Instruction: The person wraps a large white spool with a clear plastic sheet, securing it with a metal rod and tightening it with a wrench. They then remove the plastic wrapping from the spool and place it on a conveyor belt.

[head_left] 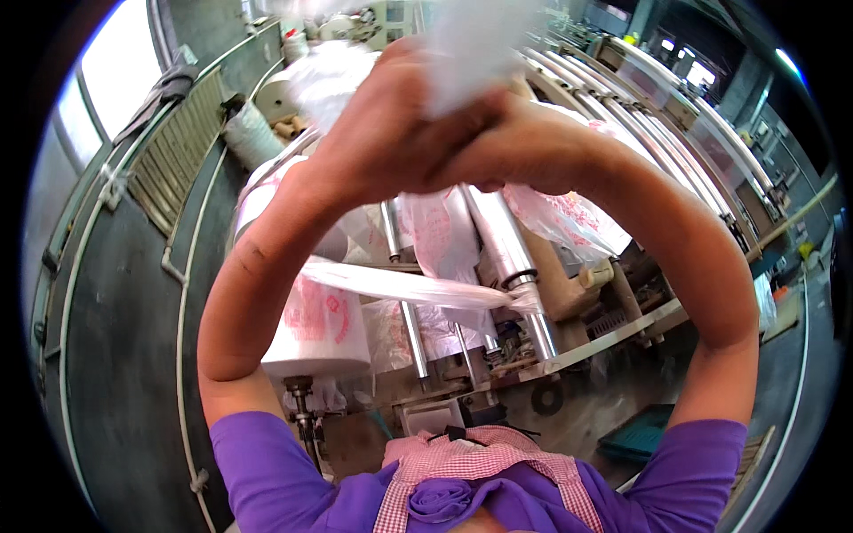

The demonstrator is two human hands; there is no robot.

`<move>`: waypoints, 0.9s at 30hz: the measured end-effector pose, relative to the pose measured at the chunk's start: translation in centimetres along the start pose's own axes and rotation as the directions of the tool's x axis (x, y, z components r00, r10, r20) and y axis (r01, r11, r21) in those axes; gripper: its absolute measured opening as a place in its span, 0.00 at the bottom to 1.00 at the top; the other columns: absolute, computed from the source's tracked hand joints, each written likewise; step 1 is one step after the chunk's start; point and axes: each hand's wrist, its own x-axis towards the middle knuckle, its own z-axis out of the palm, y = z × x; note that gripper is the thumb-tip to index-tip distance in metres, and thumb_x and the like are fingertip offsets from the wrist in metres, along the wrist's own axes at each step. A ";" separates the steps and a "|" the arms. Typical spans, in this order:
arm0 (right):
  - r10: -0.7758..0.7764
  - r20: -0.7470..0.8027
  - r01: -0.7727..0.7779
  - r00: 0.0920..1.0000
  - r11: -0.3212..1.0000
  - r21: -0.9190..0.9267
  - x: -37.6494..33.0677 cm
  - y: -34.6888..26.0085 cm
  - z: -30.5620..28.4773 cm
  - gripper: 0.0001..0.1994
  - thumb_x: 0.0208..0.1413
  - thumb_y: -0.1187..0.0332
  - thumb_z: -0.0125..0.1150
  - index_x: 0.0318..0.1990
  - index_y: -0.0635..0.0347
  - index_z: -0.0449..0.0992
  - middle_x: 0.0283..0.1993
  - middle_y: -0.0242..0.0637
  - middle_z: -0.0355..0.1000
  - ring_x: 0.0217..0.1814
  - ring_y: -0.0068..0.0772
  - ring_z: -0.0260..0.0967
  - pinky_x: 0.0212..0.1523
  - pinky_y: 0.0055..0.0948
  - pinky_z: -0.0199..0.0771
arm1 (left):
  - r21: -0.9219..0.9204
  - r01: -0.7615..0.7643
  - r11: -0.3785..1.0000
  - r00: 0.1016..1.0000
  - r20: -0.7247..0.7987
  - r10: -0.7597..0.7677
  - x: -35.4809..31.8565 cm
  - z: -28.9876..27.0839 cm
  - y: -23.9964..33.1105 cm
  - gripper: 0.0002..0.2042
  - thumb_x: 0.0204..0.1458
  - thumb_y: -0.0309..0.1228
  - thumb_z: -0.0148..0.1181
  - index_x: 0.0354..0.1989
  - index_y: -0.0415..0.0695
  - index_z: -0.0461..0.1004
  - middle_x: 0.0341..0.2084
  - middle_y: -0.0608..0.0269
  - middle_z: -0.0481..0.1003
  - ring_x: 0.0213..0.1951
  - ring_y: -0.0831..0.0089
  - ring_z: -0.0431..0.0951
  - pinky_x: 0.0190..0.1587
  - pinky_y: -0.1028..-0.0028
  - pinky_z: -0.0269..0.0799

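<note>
Both arms are raised, and the hands meet at the top centre. My left hand is closed, with its fingers against a bunch of whitish translucent plastic film. Pressed up to it, my right hand is closed on the same film; its fingertips are partly hidden. More white film billows beside my left hand, blurred. Below the hands, a twisted strip of film runs from a big white roll with red print to a shiny metal roller, around whose end it is wrapped.
Printed film hangs among the machine's rollers. A long rack of rollers stretches away at the right. On the left are a radiator, wall pipes and a white sack. A teal tray lies low at the right.
</note>
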 end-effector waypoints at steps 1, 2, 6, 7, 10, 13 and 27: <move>0.014 0.033 -0.010 0.999 0.992 -0.127 -0.9 -0.8 -0.4 0.10 0.44 0.63 0.63 0.31 0.58 0.73 0.17 0.23 0.56 0.15 0.13 0.48 0.14 0.17 0.45 | -0.103 0.089 0.991 0.987 0.140 -0.074 1.2 -0.3 0.7 0.14 0.54 0.40 0.49 0.30 0.40 0.73 0.29 0.51 0.73 0.32 0.64 0.74 0.36 0.65 0.66; 0.076 0.050 -0.075 0.996 0.997 -0.027 -1.3 -0.7 -0.9 0.10 0.45 0.63 0.61 0.30 0.58 0.73 0.17 0.23 0.56 0.15 0.14 0.48 0.14 0.17 0.45 | -0.191 0.186 0.964 0.950 0.287 -0.126 2.4 -0.6 1.5 0.15 0.53 0.40 0.50 0.28 0.39 0.72 0.25 0.51 0.72 0.26 0.65 0.74 0.31 0.65 0.66; 0.202 -0.054 -0.186 0.978 0.959 0.212 -3.1 -0.8 -2.1 0.17 0.55 0.53 0.52 0.30 0.59 0.71 0.16 0.25 0.56 0.14 0.15 0.50 0.14 0.16 0.50 | -0.229 0.368 0.901 0.892 0.360 -0.273 1.5 -2.8 1.6 0.18 0.51 0.40 0.57 0.39 0.36 0.71 0.21 0.64 0.72 0.26 0.79 0.71 0.32 0.78 0.67; 0.189 -0.035 -0.171 0.981 0.942 0.287 -3.3 -0.1 -2.4 0.19 0.55 0.51 0.52 0.31 0.60 0.71 0.16 0.27 0.60 0.14 0.17 0.54 0.14 0.16 0.52 | -0.188 0.496 0.848 0.843 0.338 -0.418 0.8 -2.7 1.5 0.14 0.52 0.36 0.56 0.37 0.36 0.72 0.20 0.67 0.71 0.25 0.80 0.70 0.30 0.80 0.66; 0.149 -0.030 -0.121 0.988 0.890 0.440 -3.9 3.1 -2.9 0.21 0.57 0.49 0.48 0.34 0.61 0.73 0.20 0.31 0.67 0.14 0.17 0.61 0.12 0.15 0.57 | -0.375 0.723 0.581 0.691 0.391 -0.608 -0.7 -1.6 3.7 0.13 0.56 0.36 0.49 0.30 0.36 0.71 0.21 0.69 0.69 0.26 0.84 0.66 0.28 0.82 0.61; 0.092 -0.225 0.019 0.970 0.893 0.449 -3.6 3.5 -2.6 0.13 0.52 0.58 0.56 0.28 0.60 0.73 0.20 0.33 0.69 0.15 0.21 0.65 0.12 0.17 0.57 | -0.353 0.641 0.681 0.763 0.384 -0.520 -3.9 -0.9 3.9 0.12 0.57 0.32 0.47 0.35 0.33 0.71 0.19 0.72 0.64 0.26 0.84 0.62 0.31 0.82 0.59; -0.139 -0.023 0.081 0.990 0.693 -0.717 -3.8 8.3 -0.5 0.07 0.45 0.66 0.53 0.30 0.57 0.74 0.35 0.37 0.68 0.37 0.33 0.63 0.36 0.35 0.61 | -0.666 0.621 -0.412 0.540 0.745 -0.391 -7.5 6.4 -0.1 0.31 0.57 0.54 0.37 0.59 0.42 0.55 0.53 0.58 0.64 0.54 0.65 0.63 0.57 0.64 0.58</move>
